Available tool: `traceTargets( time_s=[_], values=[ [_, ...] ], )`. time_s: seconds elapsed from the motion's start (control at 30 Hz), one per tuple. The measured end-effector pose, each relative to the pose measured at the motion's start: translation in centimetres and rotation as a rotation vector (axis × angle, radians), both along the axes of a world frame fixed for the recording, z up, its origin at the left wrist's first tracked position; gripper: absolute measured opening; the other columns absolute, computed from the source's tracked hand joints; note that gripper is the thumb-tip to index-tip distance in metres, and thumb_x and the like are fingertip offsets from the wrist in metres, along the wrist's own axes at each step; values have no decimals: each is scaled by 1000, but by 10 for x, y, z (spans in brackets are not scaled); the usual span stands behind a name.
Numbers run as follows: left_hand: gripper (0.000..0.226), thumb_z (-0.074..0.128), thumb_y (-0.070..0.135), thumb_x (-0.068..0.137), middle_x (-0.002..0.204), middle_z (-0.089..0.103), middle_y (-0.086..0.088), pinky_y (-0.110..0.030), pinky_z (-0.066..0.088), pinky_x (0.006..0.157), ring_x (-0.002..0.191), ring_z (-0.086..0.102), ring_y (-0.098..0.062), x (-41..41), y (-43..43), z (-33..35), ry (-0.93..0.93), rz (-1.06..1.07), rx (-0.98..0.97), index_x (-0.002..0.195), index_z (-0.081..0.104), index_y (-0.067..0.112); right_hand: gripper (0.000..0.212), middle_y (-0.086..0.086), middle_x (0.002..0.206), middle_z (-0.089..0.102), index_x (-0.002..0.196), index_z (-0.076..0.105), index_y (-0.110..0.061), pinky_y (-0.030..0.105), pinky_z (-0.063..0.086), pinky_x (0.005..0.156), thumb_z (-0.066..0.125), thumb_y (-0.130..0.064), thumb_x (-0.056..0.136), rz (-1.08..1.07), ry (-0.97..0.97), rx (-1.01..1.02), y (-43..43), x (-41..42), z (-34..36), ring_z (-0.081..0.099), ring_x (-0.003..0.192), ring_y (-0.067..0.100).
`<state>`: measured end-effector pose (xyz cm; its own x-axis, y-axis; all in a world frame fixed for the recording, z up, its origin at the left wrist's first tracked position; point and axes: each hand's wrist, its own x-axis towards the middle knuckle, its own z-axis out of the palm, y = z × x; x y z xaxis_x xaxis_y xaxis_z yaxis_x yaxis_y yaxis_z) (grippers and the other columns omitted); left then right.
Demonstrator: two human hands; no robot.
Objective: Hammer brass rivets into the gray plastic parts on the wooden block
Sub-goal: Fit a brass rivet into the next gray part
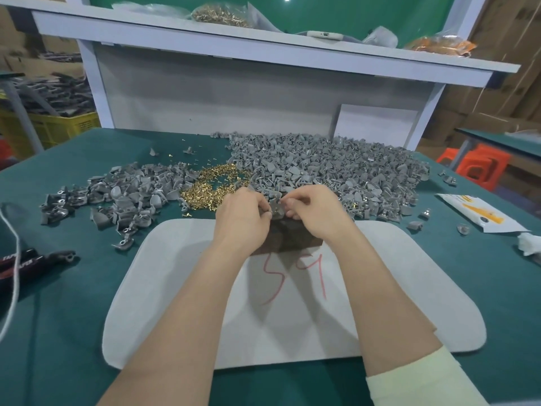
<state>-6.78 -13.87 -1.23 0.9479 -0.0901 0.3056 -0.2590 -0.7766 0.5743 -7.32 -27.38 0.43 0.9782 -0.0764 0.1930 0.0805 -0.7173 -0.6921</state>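
A dark wooden block [285, 237] stands on a grey mat [181, 259] marked with red writing. Above the block's far edge, my left hand [241, 213] and my right hand [314, 209] together pinch a small gray plastic part [275, 204] between their fingertips. Whether a rivet is in the part is hidden by my fingers. A heap of brass rivets [209, 186] lies just beyond my left hand. A large pile of gray plastic parts [330, 168] spreads behind and to the right.
A second pile of gray parts [123, 194] lies to the left on the green table. A black tool with a white cord [26, 259] sits at the left edge. A white packet [480, 213] and crumpled tissue [528, 244] lie right. A shelf [263, 51] overhangs the back.
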Motion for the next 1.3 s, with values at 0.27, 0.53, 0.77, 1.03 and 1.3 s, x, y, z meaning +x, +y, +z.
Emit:
traceTargets(
  time_s=[0.27,0.53,0.77,1.03,1.3],
  values=[
    [16,59,19,90,106,65,-5,-41,48,90,105,55,-28,1,0,0,27,-11,-14,97,73,17,12,1,88,70,85,71,-20,32,50,81,61,-25,89,-33,-87,-226,12,0,-6,62,87,20],
    [19,56,15,90,107,65,-6,-42,49,90,105,55,-29,0,-1,0,19,-2,-3,101,72,16,17,7,88,68,87,71,-15,28,47,69,55,-21,89,-114,-101,-290,22,-2,-5,61,82,26],
    [15,58,16,90,108,65,-6,-40,48,90,106,55,-29,0,-2,-1,14,5,-16,97,71,15,17,10,89,70,88,72,-17,30,49,73,56,-21,90,-150,-61,-224,26,-4,-3,62,86,29],
    [12,60,18,90,107,64,-6,-41,48,90,105,55,-28,-1,-3,-2,14,13,-22,96,70,17,15,8,89,71,89,72,-16,29,48,74,58,-22,90,-100,-46,-160,19,-5,-6,63,88,26],
    [12,58,17,90,110,60,-5,-36,44,86,107,52,-28,-1,-2,-2,-7,21,-2,94,70,17,17,2,98,70,101,69,-16,32,48,91,56,-14,92,-43,-84,-46,10,0,-7,64,93,18]
  ],
)
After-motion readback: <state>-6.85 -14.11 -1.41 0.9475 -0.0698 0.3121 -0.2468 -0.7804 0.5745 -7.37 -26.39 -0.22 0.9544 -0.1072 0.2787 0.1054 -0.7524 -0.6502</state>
